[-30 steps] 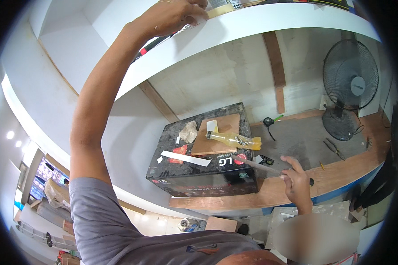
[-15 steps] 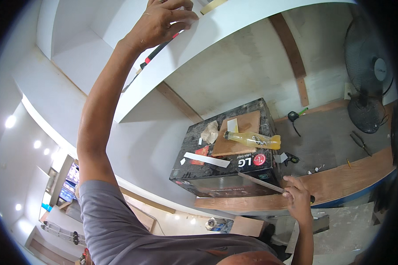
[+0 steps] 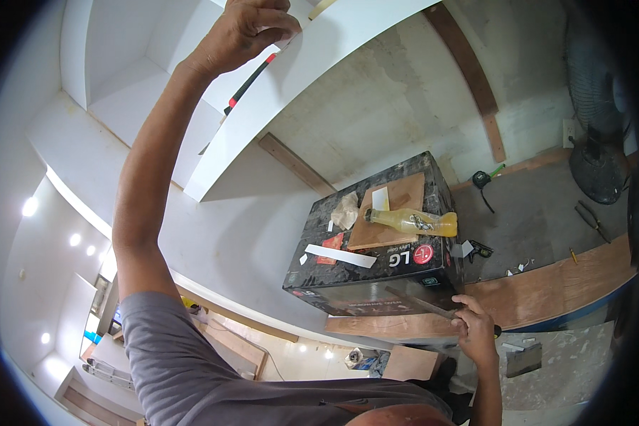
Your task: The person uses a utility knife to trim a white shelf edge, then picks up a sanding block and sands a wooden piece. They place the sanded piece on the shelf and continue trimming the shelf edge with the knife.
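My left hand (image 3: 245,32) is raised overhead, fingers curled at the edge of a white panel (image 3: 334,50). A thin red and black stick (image 3: 252,79) runs down from under the palm along the panel. Low at the right, my right hand (image 3: 476,335) is closed on a long thin metal tool (image 3: 422,304) whose blade points left, across the front of a black cardboard box (image 3: 366,280). On the box lie a plywood piece (image 3: 390,206), a bottle of yellow liquid (image 3: 415,224), a white strip (image 3: 341,255) and crumpled paper (image 3: 346,209).
A standing fan (image 3: 603,142) is at the right rim. On the grey floor lie a tape measure (image 3: 484,179) and pliers (image 3: 589,216). A wooden board (image 3: 547,291) borders the floor. White recessed shelving (image 3: 121,92) fills the upper left.
The view has swung closer to the panel. My left hand has shifted right along the panel edge. My right hand has dropped lower and its spread fingers have closed around the metal tool.
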`<action>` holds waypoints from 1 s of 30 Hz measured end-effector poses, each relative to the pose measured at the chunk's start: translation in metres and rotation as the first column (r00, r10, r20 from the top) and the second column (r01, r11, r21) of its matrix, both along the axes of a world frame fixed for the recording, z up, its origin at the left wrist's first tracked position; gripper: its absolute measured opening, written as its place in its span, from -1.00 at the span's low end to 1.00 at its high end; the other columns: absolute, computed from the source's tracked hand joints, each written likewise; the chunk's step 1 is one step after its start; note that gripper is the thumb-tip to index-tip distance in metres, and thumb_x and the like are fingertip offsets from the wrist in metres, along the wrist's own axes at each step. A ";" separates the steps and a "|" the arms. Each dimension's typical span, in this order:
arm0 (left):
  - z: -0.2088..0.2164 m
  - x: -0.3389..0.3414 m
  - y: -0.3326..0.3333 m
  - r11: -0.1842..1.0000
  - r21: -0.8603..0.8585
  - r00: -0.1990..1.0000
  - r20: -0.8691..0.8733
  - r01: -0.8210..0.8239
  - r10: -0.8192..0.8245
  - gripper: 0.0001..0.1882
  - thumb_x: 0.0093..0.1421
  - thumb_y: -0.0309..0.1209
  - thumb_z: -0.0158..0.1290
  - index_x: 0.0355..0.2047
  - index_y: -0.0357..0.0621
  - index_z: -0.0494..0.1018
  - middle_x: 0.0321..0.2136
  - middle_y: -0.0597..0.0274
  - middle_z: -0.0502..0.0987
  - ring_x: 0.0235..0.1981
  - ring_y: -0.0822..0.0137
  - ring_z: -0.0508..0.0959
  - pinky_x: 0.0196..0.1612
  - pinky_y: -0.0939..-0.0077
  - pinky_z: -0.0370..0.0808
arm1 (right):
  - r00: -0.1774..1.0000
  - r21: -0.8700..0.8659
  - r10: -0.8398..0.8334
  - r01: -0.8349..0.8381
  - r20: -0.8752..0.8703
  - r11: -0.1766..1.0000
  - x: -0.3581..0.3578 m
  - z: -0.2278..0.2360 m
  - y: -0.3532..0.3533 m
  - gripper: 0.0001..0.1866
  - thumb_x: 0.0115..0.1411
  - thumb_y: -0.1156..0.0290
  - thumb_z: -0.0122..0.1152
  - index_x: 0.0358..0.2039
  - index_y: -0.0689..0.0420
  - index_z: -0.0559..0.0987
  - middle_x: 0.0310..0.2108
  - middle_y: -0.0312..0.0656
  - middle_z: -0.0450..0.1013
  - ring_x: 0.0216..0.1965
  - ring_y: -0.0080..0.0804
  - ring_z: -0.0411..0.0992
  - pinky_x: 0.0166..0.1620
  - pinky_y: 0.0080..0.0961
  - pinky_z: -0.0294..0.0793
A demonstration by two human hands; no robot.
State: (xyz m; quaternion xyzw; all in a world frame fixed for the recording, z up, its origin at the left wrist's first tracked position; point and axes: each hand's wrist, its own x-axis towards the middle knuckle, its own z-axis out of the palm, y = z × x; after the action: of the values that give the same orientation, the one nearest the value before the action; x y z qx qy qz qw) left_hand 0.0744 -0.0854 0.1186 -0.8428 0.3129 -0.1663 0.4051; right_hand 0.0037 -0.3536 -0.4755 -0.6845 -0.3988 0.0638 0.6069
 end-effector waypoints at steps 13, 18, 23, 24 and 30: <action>0.009 0.003 0.003 0.998 -0.055 0.997 -0.078 -0.022 0.017 -0.91 0.06 -0.49 0.33 -0.38 -0.06 0.69 -0.37 0.20 0.46 -0.24 0.13 0.46 -0.14 0.21 0.37 | 0.998 0.077 -0.050 0.054 -0.046 0.996 0.001 0.027 -0.004 -0.84 0.11 0.76 0.21 -0.26 0.43 0.61 0.00 0.01 0.57 -0.11 -0.02 0.61 -0.08 -0.27 0.62; -0.001 0.000 -0.011 0.977 -0.155 0.989 -0.013 -0.148 0.147 -0.95 0.17 -0.45 0.30 -0.35 -0.09 0.71 -0.31 0.16 0.45 -0.16 0.10 0.42 -0.08 0.20 0.36 | 0.935 0.173 -0.254 0.216 0.248 0.961 0.045 0.099 -0.021 -0.78 0.13 0.77 0.21 -0.18 0.38 0.62 -0.02 0.01 0.58 -0.11 -0.02 0.62 -0.08 -0.23 0.62; -0.004 -0.011 -0.003 0.964 -0.178 0.979 0.001 -0.200 0.203 -0.87 0.21 -0.48 0.27 -0.23 -0.11 0.73 -0.16 0.05 0.47 -0.02 0.02 0.42 0.09 0.17 0.40 | 0.726 0.313 -0.410 0.275 0.552 0.909 0.106 0.212 -0.022 -0.82 0.17 0.70 0.27 -0.19 0.34 0.64 -0.05 -0.02 0.59 -0.16 -0.05 0.63 -0.12 -0.25 0.60; -0.002 -0.017 0.002 0.963 -0.234 0.991 0.013 -0.130 0.136 -0.83 0.20 -0.49 0.27 -0.19 -0.11 0.72 -0.14 0.03 0.48 0.00 0.00 0.42 0.11 0.15 0.40 | 0.720 0.333 -0.417 0.267 0.556 0.904 0.110 0.231 -0.017 -0.83 0.20 0.67 0.28 -0.18 0.33 0.64 -0.06 -0.03 0.59 -0.15 -0.09 0.63 -0.13 -0.26 0.61; -0.073 -0.085 0.025 0.642 -0.719 0.917 0.395 0.266 0.062 -0.70 0.38 -0.23 0.19 -0.03 -0.16 0.66 -0.12 0.04 0.70 -0.10 0.14 0.68 0.03 0.25 0.56 | 0.969 0.518 -0.218 0.126 0.119 0.846 0.111 0.245 0.026 -0.83 0.39 0.49 0.30 -0.08 0.28 0.63 -0.09 -0.18 0.60 -0.15 -0.40 0.59 -0.12 -0.42 0.59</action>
State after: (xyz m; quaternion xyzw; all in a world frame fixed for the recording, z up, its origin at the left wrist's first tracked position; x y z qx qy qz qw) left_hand -0.0102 -0.0601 0.0457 -0.8648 0.1762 -0.4669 0.0566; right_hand 0.1144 -0.3274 -0.2309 -0.5368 -0.3896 -0.1581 0.7315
